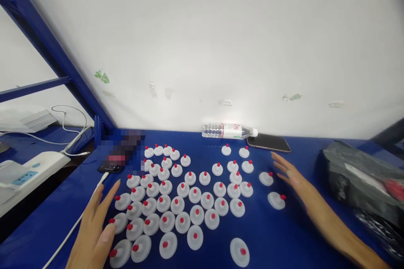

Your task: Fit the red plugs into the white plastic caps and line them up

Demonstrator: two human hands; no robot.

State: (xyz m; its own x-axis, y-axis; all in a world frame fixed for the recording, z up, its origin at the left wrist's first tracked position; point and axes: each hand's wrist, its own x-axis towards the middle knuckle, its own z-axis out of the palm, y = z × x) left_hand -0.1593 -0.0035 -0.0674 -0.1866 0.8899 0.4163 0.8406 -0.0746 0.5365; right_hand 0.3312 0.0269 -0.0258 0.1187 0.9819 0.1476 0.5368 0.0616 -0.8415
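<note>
Many round, translucent white discs, each with a small red tip, lie over the blue table; one disc (194, 237) sits near the front middle. My left hand (94, 227) is at the left edge of the group, fingers stretched forward and apart, close beside a disc (120, 223). It does not appear to hold anything. On the right, my right hand (292, 174) hovers with fingers extended and nothing in them. Nearest to it are two discs, one (266, 179) just left of the fingers and another (276, 201) below.
A clear plastic bottle (227, 130) lies on its side at the back, by a dark phone (268, 143). Another phone (121, 153), partly blurred, has a white cable. A grey plastic bag (360, 176) is at right; a white power strip (34, 176) at left.
</note>
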